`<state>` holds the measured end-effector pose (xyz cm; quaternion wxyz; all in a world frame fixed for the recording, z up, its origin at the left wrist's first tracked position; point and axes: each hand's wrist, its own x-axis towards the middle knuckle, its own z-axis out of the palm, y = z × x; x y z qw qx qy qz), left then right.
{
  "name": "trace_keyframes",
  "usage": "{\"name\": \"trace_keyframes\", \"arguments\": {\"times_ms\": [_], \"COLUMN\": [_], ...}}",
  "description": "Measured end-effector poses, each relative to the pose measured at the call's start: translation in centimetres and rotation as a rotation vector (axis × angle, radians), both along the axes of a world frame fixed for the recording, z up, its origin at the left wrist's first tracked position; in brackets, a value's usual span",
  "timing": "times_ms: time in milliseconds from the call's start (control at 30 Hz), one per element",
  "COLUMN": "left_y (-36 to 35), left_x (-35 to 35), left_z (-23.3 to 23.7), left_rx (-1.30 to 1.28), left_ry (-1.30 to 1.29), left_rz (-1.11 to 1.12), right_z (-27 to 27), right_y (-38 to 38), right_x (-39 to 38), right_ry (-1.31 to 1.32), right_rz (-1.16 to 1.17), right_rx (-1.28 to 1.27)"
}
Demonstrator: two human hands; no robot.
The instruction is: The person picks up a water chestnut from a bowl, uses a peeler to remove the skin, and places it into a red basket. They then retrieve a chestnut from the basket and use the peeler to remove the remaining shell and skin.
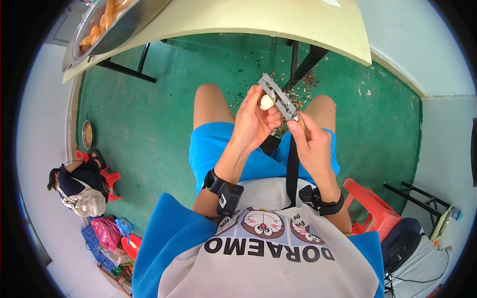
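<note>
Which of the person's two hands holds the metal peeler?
The right hand, which grips the metal peeler by its lower end. The left hand instead cups a small pale piece of food at the blade.

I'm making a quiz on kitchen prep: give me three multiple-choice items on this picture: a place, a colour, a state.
1. Where do the peel scraps lie? A) on the green floor B) in a sink C) on a plate
2. What colour are the shorts? A) black B) blue C) yellow
3. What is the right hand doing? A) hanging empty B) resting on a knee C) gripping the metal peeler
Answers: 1 A, scraps speckle the floor; 2 B, both thighs show blue; 3 C, its fingers close round the handle, the left hand holding a pale piece.
</note>
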<state>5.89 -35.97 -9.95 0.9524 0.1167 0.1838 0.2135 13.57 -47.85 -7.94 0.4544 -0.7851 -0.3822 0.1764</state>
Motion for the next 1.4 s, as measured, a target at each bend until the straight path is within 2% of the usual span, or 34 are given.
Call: {"name": "trace_keyframes", "arguments": {"times_ms": [100, 167, 200, 300, 333, 467, 533, 567, 633, 667, 700, 767, 900, 1000, 1067, 1200, 1333, 1400], "left_y": [-0.3, -1.7, -1.5, -0.4, 0.0, 0.2, 0.2, 0.2, 0.3, 0.3, 0.1, -0.4, -0.4, -0.4, -0.2, -0.1, -0.2, -0.8], "left_x": [0.0, -0.1, -0.1, 0.1, 0.0, 0.1, 0.2, 0.0, -0.1, 0.0, 0.2, 0.6, 0.0, -0.4, -0.6, -0.6, -0.6, -0.5], "left_z": [0.0, 1.6, 1.2, 0.4, 0.0, -0.1, 0.0, 0.0, 0.1, 0.4, 1.1, 2.2, 1.2, 0.4, -0.3, 0.2, 0.2, 0.8], "left_rx": [0.055, 0.198, 0.198, 0.129, 0.107, 0.041, 0.016, 0.014, 0.152, 0.173, 0.173, 0.094, 0.122, 0.242, 0.425, 0.475, 0.479, 0.506], "left_ry": [-0.004, 0.05, 0.057, 0.109, 0.039, 0.043, 0.058, 0.06, 0.155, 0.223, 0.223, 0.397, 0.382, 0.353, 0.276, 0.295, 0.321, 0.386], "left_rz": [-0.025, -0.167, -0.145, -0.032, -0.056, -0.084, -0.049, -0.051, 0.022, 0.065, 0.066, 0.204, 0.2, 0.206, 0.256, 0.293, 0.272, 0.237], "right_z": [0.1, 0.5, -0.2, -0.6, -0.6, -0.2, 0.4, 0.3, -0.3, -0.5, -0.6, -0.6, -0.3, -0.4, -0.2, -0.1, 0.0, 0.2], "right_y": [0.2, 0.5, 0.4, -0.6, -0.6, -0.6, -0.4, -0.3, -0.3, -0.4, -0.4, -0.4, -0.1, -0.1, -0.1, 0.0, 0.2, 0.5], "right_x": [0.4, 2.0, 2.7, 3.7, 3.5, 2.3, 1.5, 1.2, 0.7, 0.6, 0.5, 0.3, -0.1, -0.2, -0.5, -0.9, -1.0, -0.8], "right_ry": [0.028, 0.153, 0.18, 0.25, 0.198, 0.149, -0.019, -0.018, -0.183, -0.157, -0.157, -0.293, -0.366, -0.357, -0.311, -0.191, -0.184, -0.108], "right_rz": [-0.019, -0.19, -0.187, -0.195, -0.204, -0.2, -0.128, -0.13, -0.024, 0.009, 0.01, 0.071, 0.089, 0.095, 0.082, 0.035, 0.021, -0.06], "right_rx": [0.0, -0.09, 0.036, 0.025, 0.025, -0.011, 0.03, 0.028, 0.064, 0.046, 0.046, 0.054, 0.035, 0.021, 0.02, -0.025, 0.011, -0.09]}}
